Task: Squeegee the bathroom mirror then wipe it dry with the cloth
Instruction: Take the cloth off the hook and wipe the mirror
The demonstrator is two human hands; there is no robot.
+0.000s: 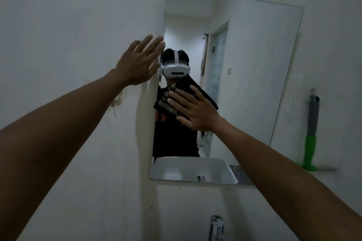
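Observation:
A frameless rectangular mirror [254, 68] hangs tilted on the white wall. My right hand [194, 109] lies flat with spread fingers on a dark folded cloth [207, 96], pressing it against the glass at the mirror's left middle. My left hand [139, 62] is flat with straight fingers against the wall at the mirror's left edge. The squeegee [311, 133], grey blade part up and green handle down, leans against the wall to the right of the mirror.
A chrome tap [216, 227] stands at the bottom centre below the mirror. The mirror reflects a white basin, a doorway and a person wearing a headset. A narrow ledge [321, 169] holds the squeegee's foot.

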